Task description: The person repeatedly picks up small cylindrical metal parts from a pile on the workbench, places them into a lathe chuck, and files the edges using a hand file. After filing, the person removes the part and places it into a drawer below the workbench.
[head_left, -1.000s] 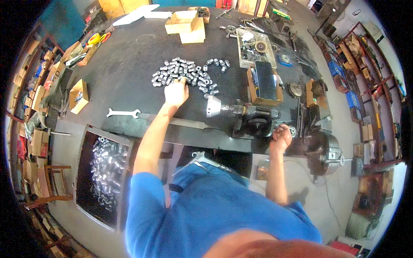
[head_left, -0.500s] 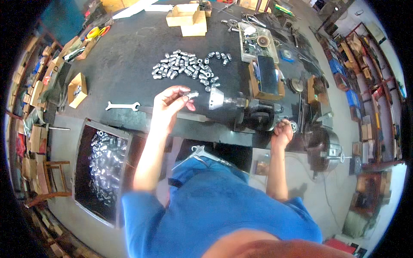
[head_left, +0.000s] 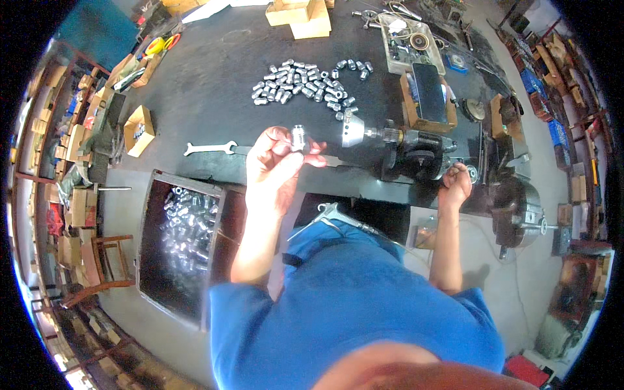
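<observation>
My left hand (head_left: 281, 166) pinches a small shiny metal fitting (head_left: 298, 138) between thumb and fingertips, its axis upright in the picture. Just right of it, apart from the fitting, is a silver cone-shaped chuck (head_left: 353, 133) on a dark bench machine (head_left: 419, 156). At the machine's right end my right hand (head_left: 457, 185) is closed in a fist, beside a round metal end piece (head_left: 472, 174); what lies inside the fingers is hidden. Beyond the left hand, many similar metal fittings (head_left: 292, 84) lie in a loose pile on the black bench top (head_left: 214, 78).
An open-ended wrench (head_left: 211, 148) lies left of my hand. Below the bench edge stands a bin (head_left: 215, 257) of metal fittings. An air gun (head_left: 330, 213) lies at my waist. A carton (head_left: 411, 114) bearing a dark flat slab (head_left: 429, 92) and a parts tray (head_left: 390, 62) sit behind the machine.
My left hand has drawn slightly away from the chuck and turned the fitting from sideways to upright. My right hand stays closed at the machine's end. The whole view has shifted.
</observation>
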The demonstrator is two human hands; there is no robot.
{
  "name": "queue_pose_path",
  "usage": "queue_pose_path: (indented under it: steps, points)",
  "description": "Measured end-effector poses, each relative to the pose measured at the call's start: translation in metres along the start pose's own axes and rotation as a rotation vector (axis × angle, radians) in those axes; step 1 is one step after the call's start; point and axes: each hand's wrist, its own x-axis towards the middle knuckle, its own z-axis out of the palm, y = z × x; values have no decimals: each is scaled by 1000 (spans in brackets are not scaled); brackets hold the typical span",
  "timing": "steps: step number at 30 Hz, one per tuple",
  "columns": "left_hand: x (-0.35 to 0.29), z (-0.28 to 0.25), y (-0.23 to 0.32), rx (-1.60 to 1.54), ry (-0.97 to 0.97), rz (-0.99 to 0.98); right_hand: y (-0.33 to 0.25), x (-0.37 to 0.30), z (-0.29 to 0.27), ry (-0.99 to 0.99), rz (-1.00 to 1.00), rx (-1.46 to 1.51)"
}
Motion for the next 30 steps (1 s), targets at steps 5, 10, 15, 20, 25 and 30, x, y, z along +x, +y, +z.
queue_pose_path:
  steps: [5, 10, 15, 20, 25, 30]
  points:
    - [1, 0, -1, 20, 5, 32, -3, -2, 4, 1, 8, 11]
    - [6, -4, -6, 79, 33, 29, 1, 1, -1, -5, 6, -5]
    - [14, -25, -20, 309, 126, -21, -1, -2, 2, -4, 15, 15]
    - [24, -41, -44, 426, 70, -183, 1, 1, -3, -34, 18, 3]
    - [44, -44, -38, 446, -42, -328, -1, 1, -4, -51, 13, -16]
    - [48, -41, -42, 422, -104, -297, -4, -3, 2, -31, 4, -33]
